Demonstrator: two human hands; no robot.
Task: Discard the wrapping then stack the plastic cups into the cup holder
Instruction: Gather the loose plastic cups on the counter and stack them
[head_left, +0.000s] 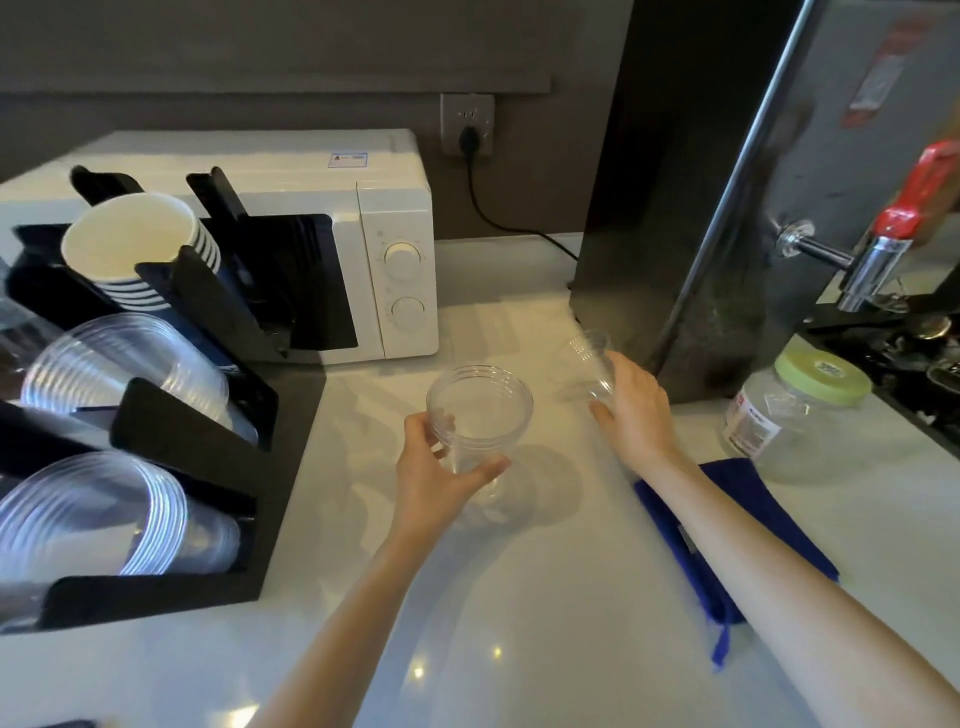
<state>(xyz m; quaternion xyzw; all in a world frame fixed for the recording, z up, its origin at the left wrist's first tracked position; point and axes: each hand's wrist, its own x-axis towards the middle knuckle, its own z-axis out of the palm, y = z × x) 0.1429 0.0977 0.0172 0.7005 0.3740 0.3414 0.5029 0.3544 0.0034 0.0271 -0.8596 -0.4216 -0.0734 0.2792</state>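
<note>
My left hand (441, 470) grips a short stack of clear plastic cups (480, 402), held upright just above the white counter, mouths facing up. My right hand (631, 402) reaches farther back and closes around another clear plastic cup (589, 358) that lies tilted on the counter beside the steel appliance. The black cup holder (208, 457) stands at the left. Two of its slots hold clear cup stacks (124, 371), and a higher slot holds white paper cups (130, 241). No wrapping is visible.
A white microwave (363, 249) sits behind the holder. A tall steel water boiler (727, 208) with a red-handled tap (904, 218) stands at the right. A glass jar with a green lid (795, 410) and a blue cloth (737, 525) lie near my right forearm.
</note>
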